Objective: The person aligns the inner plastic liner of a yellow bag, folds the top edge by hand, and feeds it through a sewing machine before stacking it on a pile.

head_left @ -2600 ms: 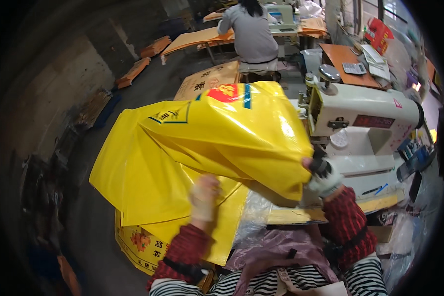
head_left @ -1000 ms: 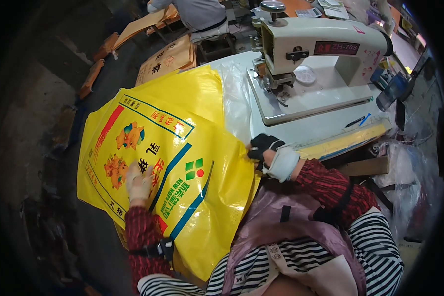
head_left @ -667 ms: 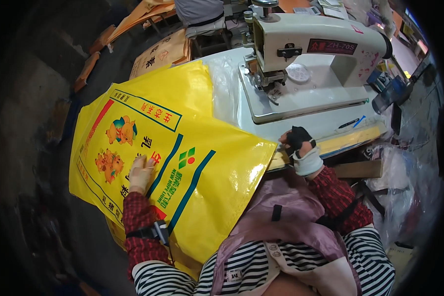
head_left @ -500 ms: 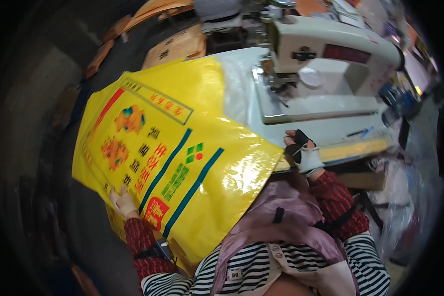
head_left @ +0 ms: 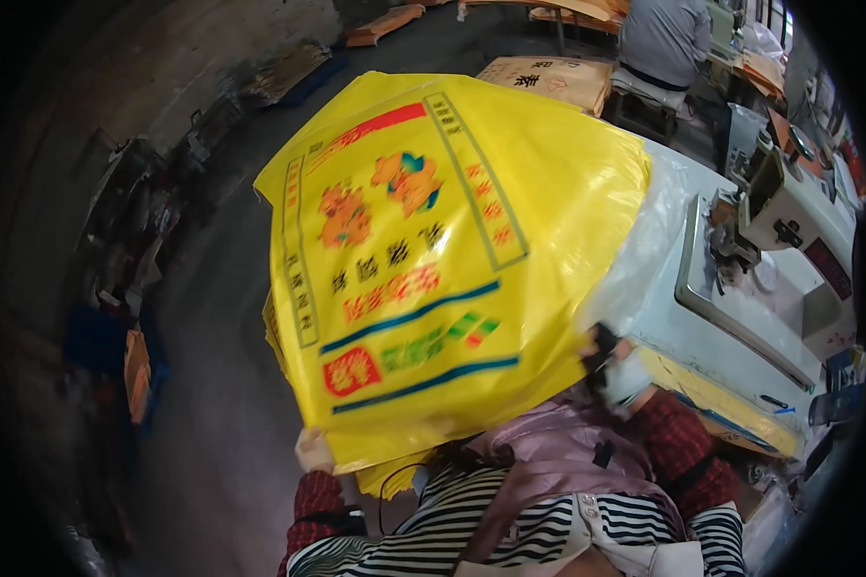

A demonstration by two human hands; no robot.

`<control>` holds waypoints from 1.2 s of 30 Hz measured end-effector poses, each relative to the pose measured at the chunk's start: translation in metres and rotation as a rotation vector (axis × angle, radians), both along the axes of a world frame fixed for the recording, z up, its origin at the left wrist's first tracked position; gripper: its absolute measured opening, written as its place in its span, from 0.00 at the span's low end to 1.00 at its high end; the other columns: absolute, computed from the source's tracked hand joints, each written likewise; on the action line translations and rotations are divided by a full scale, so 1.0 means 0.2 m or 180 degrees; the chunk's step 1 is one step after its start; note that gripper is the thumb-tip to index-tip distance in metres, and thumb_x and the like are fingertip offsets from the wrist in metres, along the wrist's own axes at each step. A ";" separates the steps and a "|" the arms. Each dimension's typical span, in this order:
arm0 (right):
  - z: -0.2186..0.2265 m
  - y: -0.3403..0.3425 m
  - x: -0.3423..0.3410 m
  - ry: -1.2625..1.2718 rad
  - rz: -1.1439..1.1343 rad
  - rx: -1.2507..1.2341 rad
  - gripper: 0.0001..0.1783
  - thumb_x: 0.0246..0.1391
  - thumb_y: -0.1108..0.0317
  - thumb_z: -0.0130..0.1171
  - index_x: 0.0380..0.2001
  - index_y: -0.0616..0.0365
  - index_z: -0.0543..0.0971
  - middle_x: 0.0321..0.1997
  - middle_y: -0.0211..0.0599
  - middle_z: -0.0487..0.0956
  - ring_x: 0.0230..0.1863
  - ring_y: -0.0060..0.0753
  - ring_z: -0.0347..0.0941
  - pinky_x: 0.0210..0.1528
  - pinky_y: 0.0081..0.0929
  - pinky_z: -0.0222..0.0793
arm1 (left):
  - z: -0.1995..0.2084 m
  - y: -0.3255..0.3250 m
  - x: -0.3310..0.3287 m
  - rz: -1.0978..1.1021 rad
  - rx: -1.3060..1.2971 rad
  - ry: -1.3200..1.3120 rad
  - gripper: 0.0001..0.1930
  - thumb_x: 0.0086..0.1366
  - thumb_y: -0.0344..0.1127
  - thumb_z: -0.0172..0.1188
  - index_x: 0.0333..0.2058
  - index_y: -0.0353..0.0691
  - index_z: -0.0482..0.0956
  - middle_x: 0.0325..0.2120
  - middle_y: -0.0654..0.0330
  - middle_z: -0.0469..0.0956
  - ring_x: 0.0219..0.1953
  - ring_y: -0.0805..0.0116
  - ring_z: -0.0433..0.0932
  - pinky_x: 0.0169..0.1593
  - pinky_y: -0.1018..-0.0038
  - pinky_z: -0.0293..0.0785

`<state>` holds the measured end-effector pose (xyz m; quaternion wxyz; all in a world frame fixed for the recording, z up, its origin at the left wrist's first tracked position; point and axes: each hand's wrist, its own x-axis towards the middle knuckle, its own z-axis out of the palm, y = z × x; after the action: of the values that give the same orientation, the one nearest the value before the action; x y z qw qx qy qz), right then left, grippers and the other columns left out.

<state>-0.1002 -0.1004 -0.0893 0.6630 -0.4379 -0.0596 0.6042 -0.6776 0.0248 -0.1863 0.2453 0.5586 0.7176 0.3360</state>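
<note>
A large yellow plastic sack (head_left: 375,274), printed with pictures, blue stripes and lettering, spreads in front of me, its far right part over the sewing table. Its near left corner is in my left hand (head_left: 315,450), which is closed on the edge. At the near right corner, my right hand (head_left: 614,370), in a black and white fingerless covering and slightly blurred, pinches the sack's edge. More yellow sack material (head_left: 390,478) shows beneath the near edge. To the right of the sack stands a white sewing machine (head_left: 803,231), its needle area apart from the sack.
The pale sewing table (head_left: 659,317) has a worn yellow front edge. Clear plastic film (head_left: 649,231) lies on it beside the sack. A brown printed stack (head_left: 548,79) is beyond the sack. A person in grey (head_left: 664,38) sits farther back. Dark clutter (head_left: 144,212) lines the left side.
My view has swung left, so the machine appears farther right. The left hand has shifted to the sack's near corner, and the sack is turned and spread. My right hand now meets its edge.
</note>
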 end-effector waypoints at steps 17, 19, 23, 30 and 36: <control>-0.60 0.63 -0.65 -0.4765 0.2230 0.0464 0.18 0.47 0.53 0.56 0.33 0.57 0.79 0.29 0.51 0.78 0.30 0.50 0.75 0.36 0.41 0.70 | -0.19 -0.40 -0.38 0.1660 -0.1875 0.1979 0.16 0.60 0.40 0.47 0.37 0.34 0.77 0.34 0.43 0.78 0.40 0.45 0.76 0.41 0.60 0.73; -0.67 0.67 -0.63 -0.4811 0.2504 -0.0312 0.19 0.45 0.50 0.56 0.29 0.56 0.80 0.28 0.52 0.77 0.32 0.51 0.75 0.36 0.42 0.70 | -0.25 -0.35 -0.40 0.1429 -0.1901 0.1750 0.16 0.60 0.41 0.48 0.37 0.35 0.78 0.33 0.44 0.78 0.40 0.45 0.76 0.41 0.59 0.73; -0.74 0.67 -0.63 -0.4947 0.3118 -0.1335 0.22 0.45 0.53 0.58 0.36 0.60 0.77 0.34 0.52 0.77 0.39 0.52 0.74 0.43 0.38 0.69 | -0.43 -0.39 -0.58 0.1668 -0.2062 0.1406 0.16 0.58 0.44 0.50 0.36 0.39 0.78 0.32 0.48 0.79 0.39 0.48 0.78 0.40 0.59 0.74; -1.16 0.53 -0.50 -0.6354 0.3765 -0.1273 0.15 0.55 0.62 0.45 0.37 0.58 0.77 0.40 0.42 0.77 0.44 0.41 0.74 0.46 0.33 0.68 | -0.52 -0.32 -0.64 0.1544 -0.1830 0.0889 0.16 0.55 0.47 0.54 0.36 0.44 0.79 0.33 0.50 0.79 0.40 0.50 0.77 0.41 0.61 0.73; -1.04 0.53 -0.48 -0.6115 0.3822 -0.1127 0.15 0.55 0.62 0.46 0.38 0.58 0.76 0.39 0.41 0.77 0.44 0.41 0.74 0.46 0.34 0.68 | -0.75 -0.36 -0.78 0.1011 -0.2246 0.0917 0.17 0.55 0.47 0.55 0.37 0.42 0.77 0.33 0.48 0.78 0.39 0.48 0.77 0.41 0.61 0.73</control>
<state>-0.1965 0.0053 -0.2973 -0.1226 -0.7065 -0.6548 0.2392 -0.8342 -0.0471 -0.3372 0.2640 0.3639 0.8930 0.0215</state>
